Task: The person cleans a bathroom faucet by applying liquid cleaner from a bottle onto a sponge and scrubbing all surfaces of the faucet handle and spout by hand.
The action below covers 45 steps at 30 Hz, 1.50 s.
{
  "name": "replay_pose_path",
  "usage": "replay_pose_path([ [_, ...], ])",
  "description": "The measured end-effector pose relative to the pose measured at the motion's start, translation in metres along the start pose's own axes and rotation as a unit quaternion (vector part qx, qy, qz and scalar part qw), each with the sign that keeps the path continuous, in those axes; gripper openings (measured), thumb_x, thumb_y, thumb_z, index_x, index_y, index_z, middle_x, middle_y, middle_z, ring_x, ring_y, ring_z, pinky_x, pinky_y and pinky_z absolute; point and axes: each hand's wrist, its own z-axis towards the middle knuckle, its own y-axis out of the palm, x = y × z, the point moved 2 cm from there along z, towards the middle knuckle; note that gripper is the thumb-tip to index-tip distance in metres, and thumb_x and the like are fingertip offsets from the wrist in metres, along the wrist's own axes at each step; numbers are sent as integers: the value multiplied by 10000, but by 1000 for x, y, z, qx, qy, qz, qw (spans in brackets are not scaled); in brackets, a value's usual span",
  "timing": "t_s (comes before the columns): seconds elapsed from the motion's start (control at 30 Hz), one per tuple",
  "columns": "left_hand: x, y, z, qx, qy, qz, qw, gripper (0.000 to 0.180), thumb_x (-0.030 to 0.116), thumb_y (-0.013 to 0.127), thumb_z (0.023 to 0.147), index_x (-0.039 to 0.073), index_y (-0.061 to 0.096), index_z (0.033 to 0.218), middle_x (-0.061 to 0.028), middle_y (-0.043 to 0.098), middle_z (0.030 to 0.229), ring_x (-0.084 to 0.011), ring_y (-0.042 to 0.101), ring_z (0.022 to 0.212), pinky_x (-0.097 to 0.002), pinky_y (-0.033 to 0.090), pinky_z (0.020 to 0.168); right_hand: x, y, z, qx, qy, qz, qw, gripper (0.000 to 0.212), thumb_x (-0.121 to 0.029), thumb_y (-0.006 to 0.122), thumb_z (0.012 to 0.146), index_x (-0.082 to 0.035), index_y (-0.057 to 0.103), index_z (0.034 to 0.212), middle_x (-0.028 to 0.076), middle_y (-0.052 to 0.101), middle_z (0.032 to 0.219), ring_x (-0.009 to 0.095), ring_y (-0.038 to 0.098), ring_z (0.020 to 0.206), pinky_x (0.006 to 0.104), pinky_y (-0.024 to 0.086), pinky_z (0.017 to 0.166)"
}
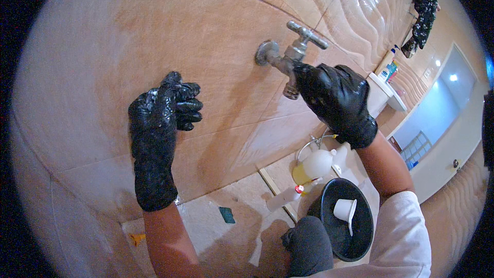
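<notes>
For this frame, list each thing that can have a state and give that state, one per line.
Left hand: in a wet black glove, fingers curled, holding nothing.
Right hand: in a black glove, gripping the tap's body below the handle.
Wall tap: no water seen at the spout.
Black basin: upright on the floor, holding a white cup.
White cup: standing upside down.
White bottle: lying on its side, red cap on.

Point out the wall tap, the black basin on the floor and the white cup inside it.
wall tap (294, 51), head view: on its metal body below the handle.
black basin (329, 202), head view: on its left inner wall.
white cup (345, 209), head view: on its side.
</notes>
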Motion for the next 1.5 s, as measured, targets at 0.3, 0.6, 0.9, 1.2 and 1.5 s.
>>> replay_pose_path([
  [0.3,8,2,1,7,-25,34,999,386,337,464,884,2,646,821,-83,623,619,-151,585,487,-244,448,434,25,14,-18,-24,309,432,847,181,-84,421,913,-8,461,1072,95,603,837,133,557,660,244,469,574],
  [0.6,7,4,6,9,-58,16,998,384,325,474,885,-15,642,824,-110,626,635,-166,585,476,-256,454,424,24,30,-23,25,355,546,758,167,-66,490,854,-47,518,1018,64,598,733,139,562,588,259,460,523],
  [0.9,-12,-5,6,13,-34,-15,999,419,345,465,887,-30,639,820,-108,627,636,-171,588,486,-264,465,441,37,23,-11,-192,373,681,600,167,-199,469,892,-51,529,938,58,563,658,134,539,550,256,445,498],
  [1.2,16,64,-9,-1,280,348,895,227,116,554,829,-13,577,1015,-127,580,1006,-225,561,918,-302,459,766,49,37,-25,-35,316,675,666,209,-158,478,899,-1,500,1035,75,601,802,135,567,683,272,475,652],
  [1.5,3,135,-2,-19,153,252,955,262,133,359,917,16,438,1138,-91,513,1044,-172,487,944,-310,386,848,43,73,-29,61,321,803,499,198,-223,478,888,-37,535,919,101,591,793,186,586,691,309,465,632],
])
